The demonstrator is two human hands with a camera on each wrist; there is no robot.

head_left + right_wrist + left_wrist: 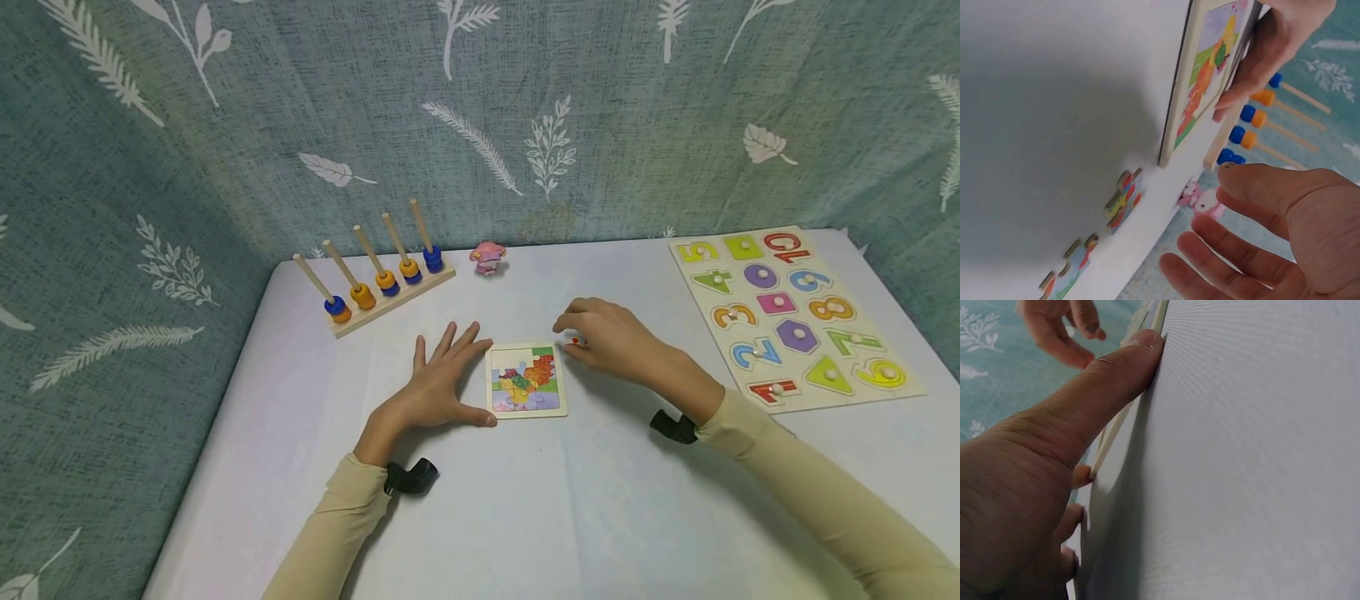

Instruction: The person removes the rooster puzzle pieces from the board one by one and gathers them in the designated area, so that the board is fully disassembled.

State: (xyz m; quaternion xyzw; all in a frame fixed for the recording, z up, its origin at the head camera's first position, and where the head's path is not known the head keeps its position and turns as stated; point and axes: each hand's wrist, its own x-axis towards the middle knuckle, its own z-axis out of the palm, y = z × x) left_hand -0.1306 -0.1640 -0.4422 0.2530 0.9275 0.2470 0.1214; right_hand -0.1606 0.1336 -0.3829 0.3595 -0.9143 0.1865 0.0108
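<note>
A small wooden jigsaw puzzle point(528, 413) with a hen picture lies flat on the table. Bare tray shows along its upper left part. My left hand point(433, 392) rests at its left side, fingers spread, with thumb and index finger touching the near and far left corners. My right hand point(611, 337) is just right of the puzzle, fingers loosely bent and nothing between them. Two groups of loose puzzle pieces, a nearer one point(1124, 203) and a farther one point(1072, 269), lie on the table beside that hand; in the head view the hand mostly hides them.
A wooden peg stacker point(393, 300) with blue and orange beads stands at the back left. Next to it is a small pink toy figure point(488, 257). A number-and-shape peg board point(817, 398) lies at the right. Patterned cloth point(375, 108) walls the table's back and sides.
</note>
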